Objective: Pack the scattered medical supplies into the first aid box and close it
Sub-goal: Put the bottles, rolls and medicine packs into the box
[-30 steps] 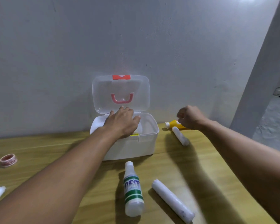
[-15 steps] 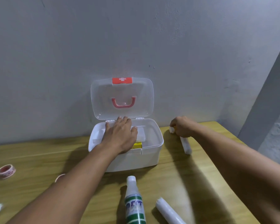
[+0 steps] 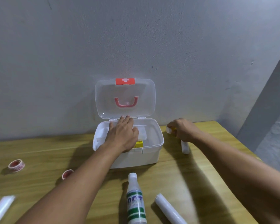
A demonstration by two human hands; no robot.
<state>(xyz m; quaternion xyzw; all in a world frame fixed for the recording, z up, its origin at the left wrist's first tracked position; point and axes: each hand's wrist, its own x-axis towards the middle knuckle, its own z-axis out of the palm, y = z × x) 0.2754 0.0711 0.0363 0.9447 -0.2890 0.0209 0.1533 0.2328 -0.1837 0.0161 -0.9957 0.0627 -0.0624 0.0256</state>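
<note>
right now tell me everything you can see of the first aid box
The first aid box is white plastic with rounded corners, standing on the wooden table against the wall. Its clear lid stands open and upright, with a red cross latch on top and a pink handle. The left hand lies flat inside on a white tray; something yellow shows beneath it.

White first aid box (image 3: 136, 156) open, lid upright; bottle (image 3: 136, 201), rolls (image 3: 168, 209), tapes (image 3: 16, 165) scattered.
</note>
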